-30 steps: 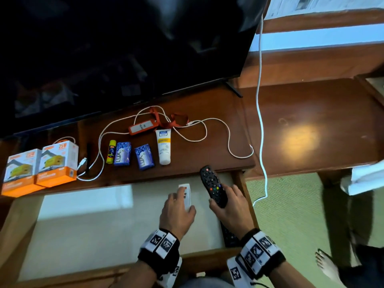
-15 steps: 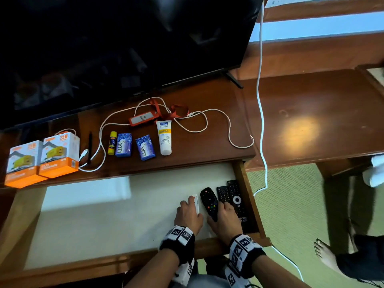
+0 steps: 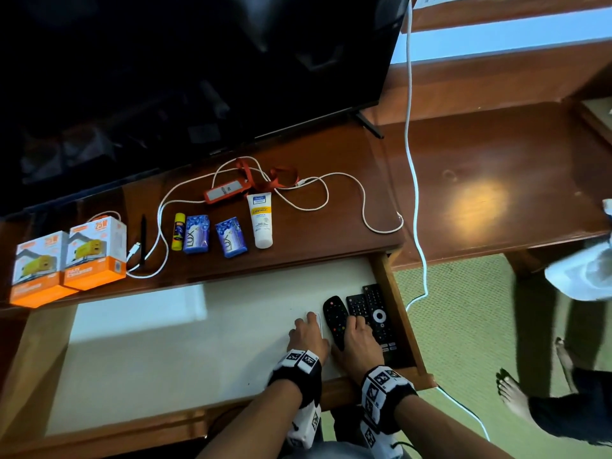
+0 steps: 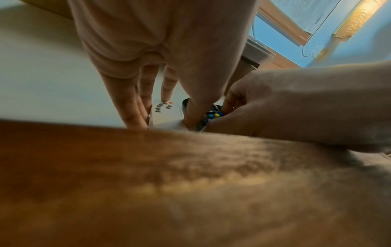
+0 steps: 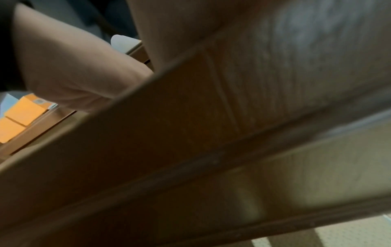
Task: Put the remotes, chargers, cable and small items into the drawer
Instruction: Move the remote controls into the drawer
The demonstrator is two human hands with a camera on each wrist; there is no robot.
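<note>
The open drawer [image 3: 198, 342] has a pale floor. My left hand [image 3: 310, 327] pinches a small white remote [image 3: 320, 324] between fingers and thumb, low on the drawer floor near the front right. In the left wrist view that white remote [image 4: 164, 115] shows its grey buttons. Right beside it, my right hand [image 3: 351, 331] grips a rounded black remote [image 3: 333, 314] with coloured buttons [image 4: 212, 115]. A long black remote [image 3: 376, 313] lies in the drawer against its right wall. Two orange charger boxes [image 3: 68, 260] and a white cable [image 3: 331, 190] sit on the desk.
On the desk [image 3: 331, 240] lie a pen [image 3: 143, 240], a glue stick [image 3: 178, 231], two blue soap bars [image 3: 213, 235], a white tube [image 3: 261, 218] and a red tag [image 3: 225, 192]. A TV [image 3: 185, 67] stands behind. A second cable [image 3: 412, 160] hangs right. A person's bare feet [image 3: 510, 392] are on the carpet.
Both hands came down and back with their remotes, from above the drawer's far edge to its floor near the front right. The long black remote came into sight.
</note>
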